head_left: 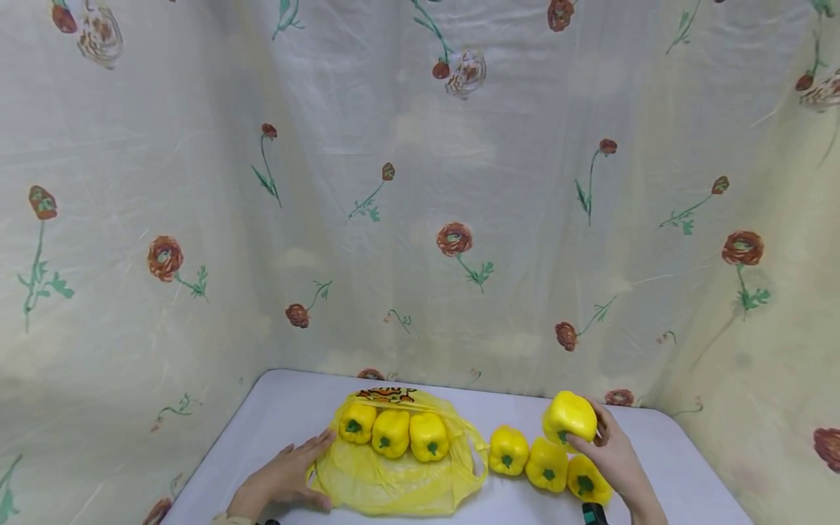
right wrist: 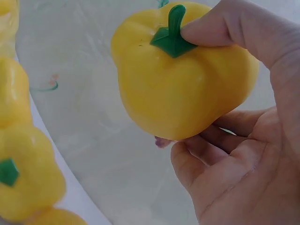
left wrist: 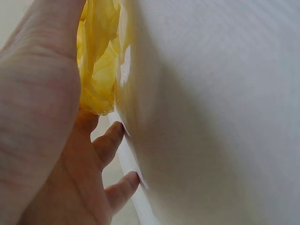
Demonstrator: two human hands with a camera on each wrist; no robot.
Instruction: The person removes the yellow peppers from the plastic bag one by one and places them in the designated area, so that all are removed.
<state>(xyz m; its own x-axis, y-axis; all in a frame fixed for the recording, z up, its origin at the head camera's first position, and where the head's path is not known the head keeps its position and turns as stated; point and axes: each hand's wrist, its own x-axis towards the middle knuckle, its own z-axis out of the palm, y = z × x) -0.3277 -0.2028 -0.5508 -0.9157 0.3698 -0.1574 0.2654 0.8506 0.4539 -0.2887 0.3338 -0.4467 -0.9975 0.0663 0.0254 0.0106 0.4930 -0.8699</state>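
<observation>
Above the right part of the table, my right hand (head_left: pixel 610 445) holds a yellow bell pepper (head_left: pixel 569 415). In the right wrist view the thumb presses beside the pepper's green stem (right wrist: pixel 174 33), and the other fingers support it from below. My left hand (head_left: pixel 289 470) rests at the left edge of a thin yellow plastic bag (head_left: pixel 394 492), its fingers loosely extended and spread. Three yellow peppers (head_left: pixel 391 433) lie side by side within the bag's outline, stems toward me. The left wrist view shows crumpled bag film (left wrist: pixel 101 70) by the fingers.
Right of the bag, three more yellow peppers (head_left: pixel 547 464) sit in a slanting row on the white table (head_left: pixel 295 401), below the raised one. A flower-patterned curtain (head_left: pixel 420 292) encloses the table at the back and sides. Dark print (head_left: pixel 387 394) marks the bag's far end.
</observation>
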